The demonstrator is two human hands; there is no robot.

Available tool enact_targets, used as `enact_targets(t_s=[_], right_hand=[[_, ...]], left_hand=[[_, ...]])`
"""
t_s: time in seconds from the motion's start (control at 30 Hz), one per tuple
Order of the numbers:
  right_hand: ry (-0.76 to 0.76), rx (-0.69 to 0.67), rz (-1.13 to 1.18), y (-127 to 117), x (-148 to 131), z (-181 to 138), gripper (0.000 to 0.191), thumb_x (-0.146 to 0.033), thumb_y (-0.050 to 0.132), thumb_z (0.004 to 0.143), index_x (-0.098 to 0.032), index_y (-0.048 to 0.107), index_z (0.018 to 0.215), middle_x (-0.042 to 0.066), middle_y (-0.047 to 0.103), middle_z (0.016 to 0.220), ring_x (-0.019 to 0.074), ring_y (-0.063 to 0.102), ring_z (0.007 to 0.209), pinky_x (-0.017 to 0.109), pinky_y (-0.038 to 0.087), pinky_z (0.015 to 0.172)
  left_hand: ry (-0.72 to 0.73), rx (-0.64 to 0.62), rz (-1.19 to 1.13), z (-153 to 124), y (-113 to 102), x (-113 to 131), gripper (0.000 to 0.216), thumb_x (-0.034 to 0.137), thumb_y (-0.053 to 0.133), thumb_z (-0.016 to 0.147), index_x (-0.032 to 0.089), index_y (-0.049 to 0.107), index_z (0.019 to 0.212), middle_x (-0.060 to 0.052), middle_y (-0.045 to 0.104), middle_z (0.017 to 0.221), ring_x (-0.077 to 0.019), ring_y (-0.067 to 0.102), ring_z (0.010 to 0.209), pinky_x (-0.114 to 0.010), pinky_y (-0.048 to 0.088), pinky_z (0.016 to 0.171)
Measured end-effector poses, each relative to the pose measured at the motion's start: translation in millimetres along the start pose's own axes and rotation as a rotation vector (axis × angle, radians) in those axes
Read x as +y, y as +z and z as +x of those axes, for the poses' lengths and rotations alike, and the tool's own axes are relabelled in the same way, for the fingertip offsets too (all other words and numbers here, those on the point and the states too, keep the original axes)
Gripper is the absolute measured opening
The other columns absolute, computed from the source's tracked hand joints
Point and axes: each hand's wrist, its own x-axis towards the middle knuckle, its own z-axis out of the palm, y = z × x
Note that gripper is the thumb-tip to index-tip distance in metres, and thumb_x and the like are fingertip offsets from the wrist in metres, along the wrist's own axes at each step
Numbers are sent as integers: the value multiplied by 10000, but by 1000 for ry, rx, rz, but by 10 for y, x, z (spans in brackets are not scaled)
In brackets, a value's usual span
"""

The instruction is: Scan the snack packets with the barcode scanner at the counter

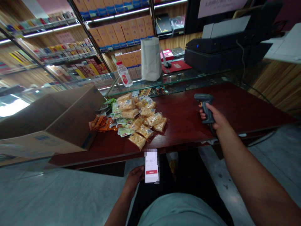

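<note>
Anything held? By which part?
The right hand holds the barcode scanner by its handle; the left hand holds the phone by its left edge.

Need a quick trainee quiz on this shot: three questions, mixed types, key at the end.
1. What does the left hand hold?
2. True or false: the snack packs lie between the cardboard box and the scanner.
3. What colour is the cap on the bottle? A) blue B) green C) red

Key:
1. A phone.
2. True.
3. C.
</note>
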Motion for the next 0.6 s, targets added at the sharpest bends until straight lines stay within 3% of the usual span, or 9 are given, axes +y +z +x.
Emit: enact_targets(t_s=[0.27, 0.6], right_hand=[[1, -2, 25, -1, 3, 2, 187, -386, 659, 861, -202, 692, 865, -8, 636, 659, 91, 532, 447, 163, 479, 364], [14, -15, 45, -10, 2, 2, 187, -380, 683, 848, -195, 695, 870, -5, 644, 663, 85, 546, 458, 148, 479, 371]], left_hand=[[-20, 6, -32, 22, -6, 0, 504, 469, 893, 499, 143, 763, 861, -115, 785, 890, -244, 737, 816, -349, 572, 786], [-30, 28, 21, 38, -30, 10, 378, 368, 863, 577, 153, 759, 871, -111, 784, 899, -233, 738, 804, -330, 572, 762]])
